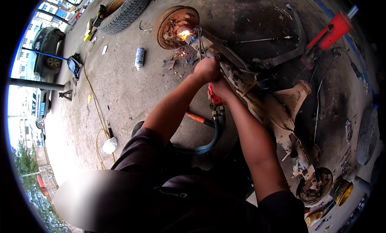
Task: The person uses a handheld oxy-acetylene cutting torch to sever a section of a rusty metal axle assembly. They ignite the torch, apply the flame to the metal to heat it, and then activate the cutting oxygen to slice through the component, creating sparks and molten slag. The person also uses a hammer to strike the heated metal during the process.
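Note:
Both my hands are closed on a cutting torch (216, 97) with a red handle. My left hand (207, 69) is wrapped round its metal tubes, farther forward. My right hand (220, 90) grips the red handle, partly hidden by the left wrist. Dark hoses (218, 130) run from brass fittings toward my body. At the torch's far end, a bright flame (185, 33) burns against the rusty brake drum (159, 34) and the end of a vehicle axle (277, 116). The long, worn axle stretches to the lower right. Sparks and dark debris (185, 56) show below the drum.
A spray can (139, 59) stands left of the drum, near a tyre (128, 16). A red jack (333, 30) is at the upper right. Another drum (317, 199) sits at the axle's near end. A yellow hose (94, 92) crosses the floor; an orange-handled tool (196, 117) lies below my arms.

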Demonstrator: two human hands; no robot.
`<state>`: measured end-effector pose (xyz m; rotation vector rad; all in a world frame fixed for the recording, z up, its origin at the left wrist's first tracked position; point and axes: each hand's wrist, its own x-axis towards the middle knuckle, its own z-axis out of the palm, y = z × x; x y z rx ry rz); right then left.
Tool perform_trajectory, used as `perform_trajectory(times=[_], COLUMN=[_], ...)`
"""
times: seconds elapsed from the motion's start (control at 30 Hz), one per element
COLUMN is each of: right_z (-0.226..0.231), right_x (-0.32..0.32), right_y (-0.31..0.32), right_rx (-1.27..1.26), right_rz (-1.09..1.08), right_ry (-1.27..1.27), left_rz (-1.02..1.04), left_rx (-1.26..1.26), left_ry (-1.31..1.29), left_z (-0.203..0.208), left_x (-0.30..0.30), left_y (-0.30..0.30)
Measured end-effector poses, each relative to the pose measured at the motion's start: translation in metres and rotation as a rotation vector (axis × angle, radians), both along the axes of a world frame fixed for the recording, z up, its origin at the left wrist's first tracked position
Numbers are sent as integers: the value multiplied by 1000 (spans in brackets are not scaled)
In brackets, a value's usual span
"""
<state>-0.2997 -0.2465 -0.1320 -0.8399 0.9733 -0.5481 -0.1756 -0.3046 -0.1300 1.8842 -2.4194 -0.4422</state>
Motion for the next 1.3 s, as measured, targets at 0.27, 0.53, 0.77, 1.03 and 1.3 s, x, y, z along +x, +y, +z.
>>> perform_trajectory(times=[0.27, 0.53, 0.77, 1.03, 1.3], right_z=[3, 3, -1, -3, 4], right_x=[2, 1, 0, -1, -1], right_y=[0, 1, 1, 1, 2], right_rx=[46, 27, 38, 59, 41], right_rz=[-5, -1, 0, 18, -3], right_ry=[2, 4, 5, 12, 15], left_rz=[33, -17, -21, -18, -3], left_rx=[33, 19, 8, -27, -59], left_ry=[-12, -34, -16, 2, 34], left_z=[2, 9, 9, 5, 2], left_x=[0, 0, -1, 0, 2], left_y=[2, 4, 5, 6, 6])
